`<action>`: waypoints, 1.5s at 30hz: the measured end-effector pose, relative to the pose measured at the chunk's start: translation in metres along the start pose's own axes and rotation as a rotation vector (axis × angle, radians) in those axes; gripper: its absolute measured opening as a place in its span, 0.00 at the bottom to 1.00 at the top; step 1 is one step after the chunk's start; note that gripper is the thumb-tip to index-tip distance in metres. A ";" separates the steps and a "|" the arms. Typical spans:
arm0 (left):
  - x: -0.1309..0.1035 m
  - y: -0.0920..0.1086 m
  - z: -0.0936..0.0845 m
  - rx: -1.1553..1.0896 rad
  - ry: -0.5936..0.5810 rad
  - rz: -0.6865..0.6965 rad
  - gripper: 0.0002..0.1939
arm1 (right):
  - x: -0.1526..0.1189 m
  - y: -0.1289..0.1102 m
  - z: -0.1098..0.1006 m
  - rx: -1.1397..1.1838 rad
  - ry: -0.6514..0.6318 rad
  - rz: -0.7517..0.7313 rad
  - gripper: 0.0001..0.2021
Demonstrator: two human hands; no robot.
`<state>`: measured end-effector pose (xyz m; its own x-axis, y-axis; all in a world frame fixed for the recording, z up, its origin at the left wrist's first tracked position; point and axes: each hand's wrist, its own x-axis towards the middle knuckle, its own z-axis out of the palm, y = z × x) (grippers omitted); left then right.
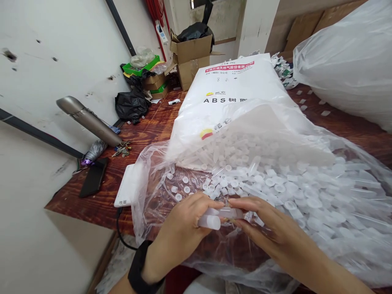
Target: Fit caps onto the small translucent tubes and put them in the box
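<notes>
As our left hand (183, 222) closes around two translucent plastic tubes (210, 221), our right hand (269, 220) pinches the upper tube (228, 212).

We hold the tubes side by side above the near part of the clear plastic sheeting (241, 249), the upper tube between the right thumb and fingers, the capped end of the lower one projecting from the left grip. Just beyond our hands, we have loose white caps (228, 183) and further tubes heaped on the sheeting, up against the printed ABS resin sack (232, 90). On the wood-grain tabletop (150, 126), to the left of the sheeting, we see a white rectangular device (126, 185) with a black cable, a dark smartphone (94, 177), keys (122, 149) and a metallic flask (88, 119).
</notes>
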<state>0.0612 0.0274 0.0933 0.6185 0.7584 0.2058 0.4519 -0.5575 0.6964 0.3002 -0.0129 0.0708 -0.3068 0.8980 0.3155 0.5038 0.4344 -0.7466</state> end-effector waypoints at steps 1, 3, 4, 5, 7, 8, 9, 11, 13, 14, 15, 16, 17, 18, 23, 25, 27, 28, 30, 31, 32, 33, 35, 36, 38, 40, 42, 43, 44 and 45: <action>-0.001 0.000 0.000 0.009 0.004 0.009 0.09 | 0.000 -0.002 -0.002 0.021 -0.002 -0.021 0.21; -0.004 0.000 0.001 0.024 0.011 0.023 0.09 | 0.000 -0.004 -0.004 0.056 -0.008 -0.069 0.22; -0.006 0.000 0.002 0.028 0.017 0.030 0.09 | -0.001 -0.005 -0.004 0.066 -0.002 -0.075 0.22; -0.007 0.001 0.004 0.030 0.024 0.040 0.09 | -0.002 -0.006 -0.004 0.069 0.014 -0.066 0.20; -0.011 0.002 0.008 0.025 0.042 0.053 0.09 | -0.005 -0.008 -0.002 0.058 0.063 0.008 0.14; -0.012 0.003 0.010 0.015 0.058 0.051 0.09 | -0.007 -0.008 0.000 0.052 0.087 0.061 0.11; -0.013 0.004 0.012 -0.001 0.070 0.039 0.09 | -0.009 -0.008 0.001 0.050 0.103 0.108 0.09; -0.015 0.007 0.014 -0.047 0.089 -0.013 0.08 | -0.011 -0.007 0.004 0.060 0.116 0.152 0.07; -0.015 0.010 0.015 -0.097 0.100 -0.068 0.07 | -0.012 -0.007 0.004 0.086 0.117 0.098 0.09; -0.015 0.011 0.016 -0.111 0.104 -0.083 0.07 | -0.012 -0.007 0.004 0.100 0.116 0.052 0.11; -0.015 0.012 0.016 -0.117 0.109 -0.087 0.06 | -0.012 -0.007 0.004 0.110 0.118 0.015 0.13; -0.015 0.013 0.016 -0.107 0.118 -0.075 0.06 | -0.012 -0.007 0.004 0.112 0.122 -0.003 0.13; -0.015 0.013 0.017 -0.082 0.128 -0.053 0.06 | -0.012 -0.008 0.004 0.104 0.126 0.006 0.12; -0.015 0.014 0.017 -0.049 0.138 -0.024 0.06 | -0.012 -0.009 0.004 0.091 0.122 0.044 0.10; -0.017 0.014 0.022 0.071 0.156 0.037 0.06 | -0.017 -0.013 0.001 0.019 -0.025 0.137 0.13; -0.018 0.014 0.023 0.059 0.131 0.033 0.05 | -0.020 -0.014 -0.001 -0.062 -0.047 0.044 0.17; -0.018 0.014 0.025 0.042 0.107 0.038 0.05 | -0.020 -0.014 -0.002 -0.100 -0.063 -0.004 0.15; -0.018 0.014 0.025 0.034 0.097 0.036 0.05 | -0.020 -0.015 -0.003 -0.103 -0.081 0.004 0.15; -0.018 0.014 0.026 0.020 0.084 0.019 0.04 | -0.019 -0.015 -0.004 -0.097 -0.108 0.011 0.16; -0.018 0.015 0.026 0.010 0.076 0.008 0.04 | -0.018 -0.016 -0.004 -0.089 -0.122 0.007 0.17; -0.019 0.015 0.027 0.000 0.063 0.000 0.04 | -0.018 -0.016 -0.004 -0.074 -0.131 0.010 0.18; -0.020 0.015 0.027 -0.006 0.056 0.002 0.05 | -0.019 -0.016 -0.005 -0.052 -0.140 0.024 0.17; -0.021 0.015 0.027 -0.008 0.048 0.003 0.06 | -0.020 -0.017 -0.005 -0.017 -0.152 0.075 0.17; -0.022 0.015 0.027 -0.015 0.048 -0.004 0.06 | -0.021 -0.017 -0.004 -0.011 -0.153 0.086 0.18; -0.022 0.015 0.027 -0.036 0.051 -0.027 0.05 | -0.021 -0.018 -0.003 -0.007 -0.146 0.045 0.19; -0.022 0.014 0.027 -0.030 0.054 -0.021 0.05 | -0.021 -0.018 -0.001 0.023 -0.124 0.044 0.16; -0.022 0.014 0.027 0.018 0.063 0.016 0.06 | -0.021 -0.018 0.001 0.059 -0.117 0.122 0.15; -0.022 0.014 0.027 0.040 0.063 0.026 0.06 | -0.022 -0.017 0.002 0.055 -0.106 0.144 0.15; -0.022 0.014 0.027 0.055 0.059 0.030 0.05 | -0.022 -0.017 0.002 0.041 -0.104 0.128 0.15; -0.023 0.014 0.027 0.068 0.058 0.031 0.04 | -0.023 -0.017 0.003 0.021 -0.103 0.081 0.16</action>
<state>0.0711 -0.0067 0.0796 0.5956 0.7575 0.2672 0.4766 -0.6011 0.6415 0.2960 -0.0409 0.0740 -0.3475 0.9178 0.1921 0.5140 0.3578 -0.7796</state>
